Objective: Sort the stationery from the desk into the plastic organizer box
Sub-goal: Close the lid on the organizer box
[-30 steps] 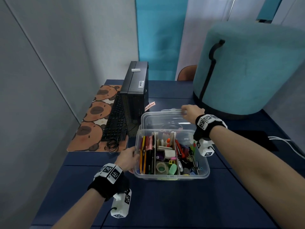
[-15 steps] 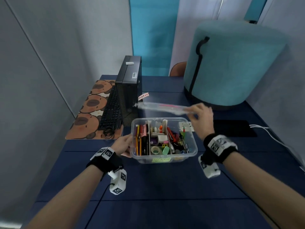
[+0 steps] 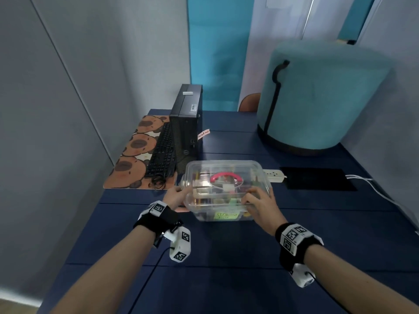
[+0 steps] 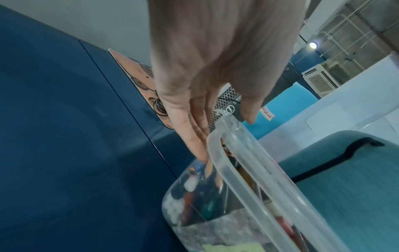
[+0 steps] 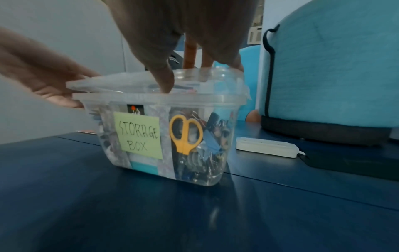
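Clear plastic lid (image 3: 226, 175) is pressed onto the box (image 3: 223, 215) on the desk (image 3: 226, 257) by the right hand (image 3: 260, 203), fingers flat. The box side is touched by the left hand (image 3: 175, 197), fingers straight.

Both hands (image 5: 172, 51) press lid (image 5: 134, 81) onto box (image 5: 164, 136).
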`<state>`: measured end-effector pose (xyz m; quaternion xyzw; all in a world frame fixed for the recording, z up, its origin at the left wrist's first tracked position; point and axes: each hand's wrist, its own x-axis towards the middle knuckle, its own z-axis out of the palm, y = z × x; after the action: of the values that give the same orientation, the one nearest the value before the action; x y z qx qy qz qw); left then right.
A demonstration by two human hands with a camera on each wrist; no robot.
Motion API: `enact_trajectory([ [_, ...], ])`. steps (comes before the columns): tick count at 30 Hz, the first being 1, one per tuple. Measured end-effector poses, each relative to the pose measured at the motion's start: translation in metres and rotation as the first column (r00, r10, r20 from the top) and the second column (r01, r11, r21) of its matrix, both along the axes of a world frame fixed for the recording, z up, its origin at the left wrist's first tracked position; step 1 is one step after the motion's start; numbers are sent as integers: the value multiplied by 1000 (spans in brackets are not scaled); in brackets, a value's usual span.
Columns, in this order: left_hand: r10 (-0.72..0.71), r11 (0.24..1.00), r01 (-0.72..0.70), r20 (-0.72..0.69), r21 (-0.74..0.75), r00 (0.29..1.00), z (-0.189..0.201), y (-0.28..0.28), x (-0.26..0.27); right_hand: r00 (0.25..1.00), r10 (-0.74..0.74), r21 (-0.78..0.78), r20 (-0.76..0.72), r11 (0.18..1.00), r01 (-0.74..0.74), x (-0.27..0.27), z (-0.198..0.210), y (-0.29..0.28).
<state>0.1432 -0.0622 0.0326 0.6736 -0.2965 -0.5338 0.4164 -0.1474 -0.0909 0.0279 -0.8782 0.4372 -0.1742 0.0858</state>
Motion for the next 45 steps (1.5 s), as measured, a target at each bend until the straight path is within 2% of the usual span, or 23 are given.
enact_trajectory([
  [3,-18,1000,20,157,-11,988,-4,-2,1,998,17,92,-59,996,-12,-2,7,1],
  [7,-57,998,52,351,25,935,-1,-6,-1,988,40,112,-148,993,-24,-8,13,6],
  [10,-69,997,53,342,55,937,-2,-4,-3,987,37,158,-154,987,-13,-11,14,9],
  [12,-58,997,39,336,63,940,-2,-3,-6,995,-47,201,-91,978,65,-12,12,5],
  [14,-33,998,13,331,60,943,-5,-4,-6,964,-258,254,62,938,234,-14,11,-4],
  [16,-18,998,-1,302,64,953,-11,-11,-2,875,-463,425,144,827,368,-16,13,-14],
  [17,-10,998,-9,273,67,962,-13,-14,0,847,-512,510,142,772,381,-17,14,-16],
  [18,-1,997,-20,253,78,968,-10,-14,0,838,-528,562,139,739,372,-17,12,-18],
  [22,14,995,-35,222,93,975,-6,-17,1,829,-540,593,146,719,364,-15,1,-16],
  [24,-18,993,-17,297,113,955,2,-16,-5,808,-575,572,129,708,413,-13,1,-20],
  [25,-67,992,16,425,122,903,5,-18,-8,807,-583,520,97,721,458,-11,4,-23],
  [26,-128,989,57,613,134,780,10,-18,-14,809,-583,451,70,742,496,-8,8,-28],
  [27,-177,984,104,781,144,599,14,-18,-20,819,-572,382,52,769,513,-3,12,-32],
  [28,-198,977,157,881,143,430,16,-19,-28,832,-553,334,32,791,513,1,14,-37],
  [29,-226,967,192,918,170,325,19,-19,-35,844,-536,320,5,801,506,6,16,-41],
  [30,-254,957,210,926,200,278,19,-19,-41,847,-530,336,-28,794,508,10,18,-44],
  [31,-272,952,215,921,216,279,17,-20,-44,840,-539,361,-59,773,521,13,18,-47],
  [34,-266,959,186,898,212,351,16,-22,-45,813,-575,381,-94,733,563,15,17,-51],
  [38,-218,973,161,882,164,417,16,-25,-41,800,-599,407,-34,723,559,11,11,-48],
  [45,10,999,19,700,-33,714,25,-13,-35,756,-641,560,130,677,478,-1,14,-50],
])
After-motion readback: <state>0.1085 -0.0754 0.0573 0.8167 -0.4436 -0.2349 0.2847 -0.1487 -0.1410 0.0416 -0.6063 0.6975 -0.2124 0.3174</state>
